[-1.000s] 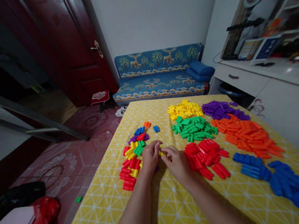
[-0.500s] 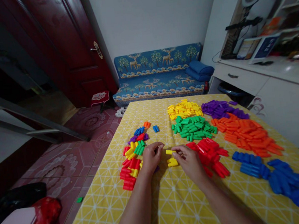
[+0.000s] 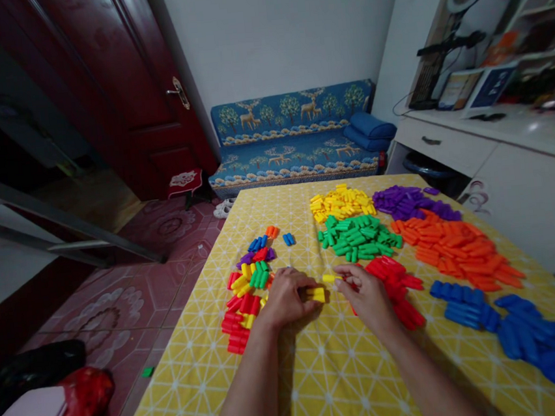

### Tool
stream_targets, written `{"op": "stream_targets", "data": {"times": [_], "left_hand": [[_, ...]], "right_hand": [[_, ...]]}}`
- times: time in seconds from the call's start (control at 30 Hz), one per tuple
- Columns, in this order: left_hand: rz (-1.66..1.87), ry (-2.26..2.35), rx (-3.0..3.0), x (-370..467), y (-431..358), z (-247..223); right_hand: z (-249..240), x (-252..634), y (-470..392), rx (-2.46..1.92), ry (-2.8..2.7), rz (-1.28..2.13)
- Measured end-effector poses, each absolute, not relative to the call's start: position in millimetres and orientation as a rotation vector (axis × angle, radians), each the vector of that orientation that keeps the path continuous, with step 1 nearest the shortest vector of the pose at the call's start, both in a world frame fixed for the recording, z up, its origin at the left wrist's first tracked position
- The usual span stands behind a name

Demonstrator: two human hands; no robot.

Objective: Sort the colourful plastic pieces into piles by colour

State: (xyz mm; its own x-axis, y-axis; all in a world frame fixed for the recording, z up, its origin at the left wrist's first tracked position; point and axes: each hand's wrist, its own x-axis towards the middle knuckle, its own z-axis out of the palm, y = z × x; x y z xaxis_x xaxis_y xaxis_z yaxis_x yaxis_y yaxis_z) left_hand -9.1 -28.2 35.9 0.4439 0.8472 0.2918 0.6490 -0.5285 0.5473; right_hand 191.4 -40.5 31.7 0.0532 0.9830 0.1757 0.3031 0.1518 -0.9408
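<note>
Near the middle of the table, my left hand (image 3: 290, 296) has its fingers closed round a yellow plastic block (image 3: 318, 295). My right hand (image 3: 362, 290) pinches a smaller yellow plastic piece (image 3: 330, 278) by its right end, just above and right of that block, with a gap between the two. Right behind my right hand lies a pile of red pieces (image 3: 397, 288). Left of my left hand are joined-looking clusters of mixed colours, among them red blocks (image 3: 237, 329), green blocks (image 3: 259, 276) and blue blocks (image 3: 258, 243).
Heaps of yellow (image 3: 343, 202), green (image 3: 359, 237), purple (image 3: 412, 201), orange (image 3: 458, 247) and blue pieces (image 3: 546, 345) spread over the right side of the patterned tablecloth (image 3: 324, 386). A blue pair (image 3: 288, 239) lies alone. Beyond the table stands a blue sofa (image 3: 291, 144).
My left hand has moved right and taken hold of the yellow block that lay on the table. My right hand, still pinching its yellow piece, has shifted slightly right.
</note>
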Motion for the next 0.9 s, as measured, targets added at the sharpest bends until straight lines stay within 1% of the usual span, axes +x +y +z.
{"op": "stream_targets", "data": {"times": [0.13, 0.23, 0.3, 0.37, 0.43, 0.57, 0.67, 0.77, 0.9], "left_hand": [[0.911, 1.423, 2.220, -10, -24, 27], [0.984, 1.492, 2.131, -12, -19, 20], [0.997, 1.490, 2.120, -13, -17, 19], [0.995, 1.470, 2.122, -14, -16, 19], [0.981, 1.458, 2.128, -14, -16, 19], [0.953, 1.456, 2.137, -13, -17, 22], [0.939, 1.467, 2.133, -13, -17, 22], [0.957, 1.487, 2.112, -13, -16, 21], [0.968, 1.529, 2.093, -12, -16, 21]], "right_hand": [[30, 181, -45, -1.299, -1.326, 1.007], [35, 176, -42, -1.255, -1.422, 1.055], [41, 176, -30, -1.211, -1.599, 0.970], [51, 178, -7, -1.183, -1.781, 0.817], [61, 183, 25, -1.238, -1.890, 0.679], [79, 196, 98, -1.442, -1.852, 0.539], [86, 203, 132, -1.490, -1.731, 0.433], [88, 201, 137, -1.477, -1.645, 0.363], [78, 184, 106, -1.382, -1.737, 0.438]]}}
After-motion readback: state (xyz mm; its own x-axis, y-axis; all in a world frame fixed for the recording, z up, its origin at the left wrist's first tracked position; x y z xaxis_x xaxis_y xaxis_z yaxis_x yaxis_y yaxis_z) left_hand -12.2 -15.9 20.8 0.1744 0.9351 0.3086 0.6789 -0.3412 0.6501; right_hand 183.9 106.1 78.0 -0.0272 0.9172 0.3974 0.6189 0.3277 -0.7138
